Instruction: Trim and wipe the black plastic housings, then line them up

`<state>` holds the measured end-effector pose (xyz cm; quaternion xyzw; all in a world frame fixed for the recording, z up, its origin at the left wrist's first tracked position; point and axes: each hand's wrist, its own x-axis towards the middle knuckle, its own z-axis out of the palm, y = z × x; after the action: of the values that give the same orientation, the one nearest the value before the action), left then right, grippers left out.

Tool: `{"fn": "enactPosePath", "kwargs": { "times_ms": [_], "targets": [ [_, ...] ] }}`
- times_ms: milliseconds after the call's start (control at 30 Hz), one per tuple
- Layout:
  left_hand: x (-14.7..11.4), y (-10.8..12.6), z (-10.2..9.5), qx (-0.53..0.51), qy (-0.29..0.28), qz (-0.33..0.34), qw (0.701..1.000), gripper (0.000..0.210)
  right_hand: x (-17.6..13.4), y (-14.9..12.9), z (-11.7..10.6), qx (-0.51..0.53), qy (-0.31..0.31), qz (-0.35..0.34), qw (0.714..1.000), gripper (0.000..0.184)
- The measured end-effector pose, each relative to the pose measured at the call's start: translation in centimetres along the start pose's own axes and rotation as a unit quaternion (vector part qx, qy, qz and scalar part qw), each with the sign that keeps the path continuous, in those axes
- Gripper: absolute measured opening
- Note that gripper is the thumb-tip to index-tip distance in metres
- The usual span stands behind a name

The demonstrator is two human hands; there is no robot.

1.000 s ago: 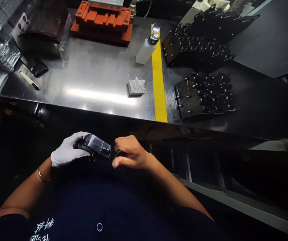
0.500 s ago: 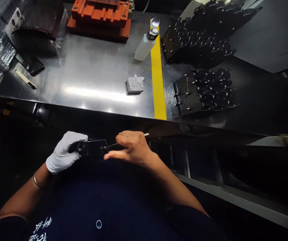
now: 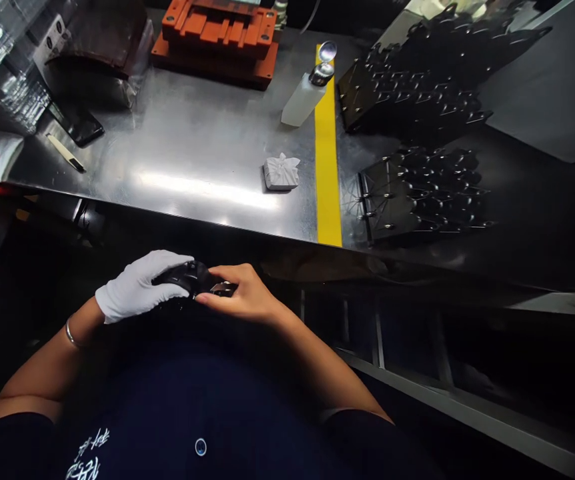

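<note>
Gloved in white: a plain glove (image 3: 127, 290) covers the left hand (image 3: 140, 283) | right hand (image 3: 247, 293) bare | silver bangle (image 3: 69, 331) at centre left | navy short-sleeved top (image 3: 207, 393), white characters (image 3: 87, 459) lower left, pale-rimmed round mark (image 3: 200, 447) bottom centre

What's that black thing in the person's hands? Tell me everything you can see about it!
The black thing is small, dark and a bit shiny, maybe plastic. It has curved-looking edges and little bright glints. It's held up in front of the metal bench, not on it. The white-gloved left hand grips one end; the bare right hand pinches the other. Fingers hide much of it, so I can't tell its full shape.
</note>
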<state>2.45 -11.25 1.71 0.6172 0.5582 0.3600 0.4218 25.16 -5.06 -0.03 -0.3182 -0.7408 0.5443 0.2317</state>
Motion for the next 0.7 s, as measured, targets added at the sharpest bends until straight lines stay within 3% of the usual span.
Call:
{"fn": "enactPosePath", "kwargs": {
  "times_ms": [67, 100, 133, 167, 233, 300, 367, 400, 500, 700],
  "targets": [
    [0.0, -0.6, 0.3, -0.011, 0.180, -0.036, 0.983, 0.046, 0.1, 1.3, 1.0, 0.059, 0.086, 0.081, 0.991, 0.032],
    [-0.2, -1.0, 0.7, -0.041, 0.278, -0.063, 0.958, 0.052, 0.1, 1.9, 1.5, 0.095, 0.139, 0.112, 0.979, 0.034],
    [-0.5, -1.3, 1.1, -0.093, 0.347, -0.098, 0.928, 0.058, 0.0, 2.5, 2.2, 0.133, 0.185, 0.136, 0.964, 0.035],
    [-0.8, -1.6, 1.7, -0.171, 0.372, -0.141, 0.902, 0.062, -0.1, 2.9, 2.9, 0.167, 0.219, 0.153, 0.949, 0.037],
    [-1.3, -1.8, 3.1, -0.365, 0.310, -0.239, 0.845, 0.053, -0.3, 3.5, 4.4, 0.214, 0.238, 0.172, 0.932, 0.040],
    [-1.6, -1.5, 4.5, -0.524, 0.223, -0.319, 0.758, 0.031, -0.6, 3.6, 6.0, 0.232, 0.198, 0.175, 0.936, 0.043],
    [-1.5, -0.9, 5.5, -0.591, 0.241, -0.359, 0.681, 0.021, -0.9, 3.7, 7.2, 0.234, 0.175, 0.166, 0.942, 0.044],
    [-1.3, -0.6, 5.8, -0.605, 0.252, -0.372, 0.657, 0.020, -1.0, 3.8, 7.5, 0.232, 0.192, 0.162, 0.940, 0.044],
    [-1.0, -0.1, 5.8, -0.613, 0.253, -0.408, 0.627, 0.019, -1.5, 4.4, 7.6, 0.214, 0.266, 0.153, 0.927, 0.040],
    [-1.4, 0.1, 5.7, -0.625, 0.176, -0.415, 0.637, 0.021, -1.9, 4.7, 7.0, 0.110, 0.292, 0.061, 0.948, 0.028]
  ]
}}
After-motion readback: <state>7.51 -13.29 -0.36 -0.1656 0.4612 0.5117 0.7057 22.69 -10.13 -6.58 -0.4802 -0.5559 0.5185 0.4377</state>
